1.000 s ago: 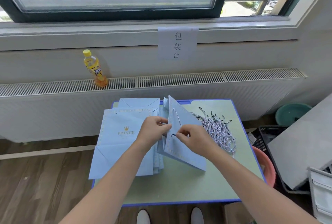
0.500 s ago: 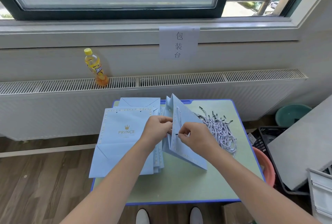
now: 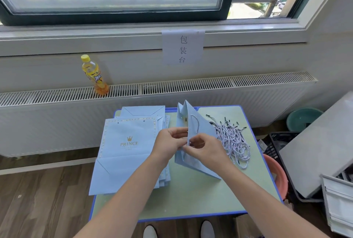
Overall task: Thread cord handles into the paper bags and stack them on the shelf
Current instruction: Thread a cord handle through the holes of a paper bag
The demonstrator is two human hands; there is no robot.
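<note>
- A yellow-capped plastic bottle of orange drink (image 3: 96, 76) stood on the white radiator grille at ten o'clock.
- A flat stack of pale blue paper bags (image 3: 126, 153) lay on the green, blue-edged bench (image 3: 191, 195).
- The left hand (image 3: 170, 144) pinched the upright pale blue paper bag (image 3: 198, 125) at centre.
- The right hand (image 3: 206, 149) pinched a cord end at that bag's panel.
- A heap of blue-white twisted cords (image 3: 232, 138) lay at two o'clock.

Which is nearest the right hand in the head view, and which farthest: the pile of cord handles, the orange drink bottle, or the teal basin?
1. Pile of cord handles, on the table just right of the right hand.
2. Teal basin, on the floor, far right.
3. Orange drink bottle, on the radiator ledge, far left.
</note>
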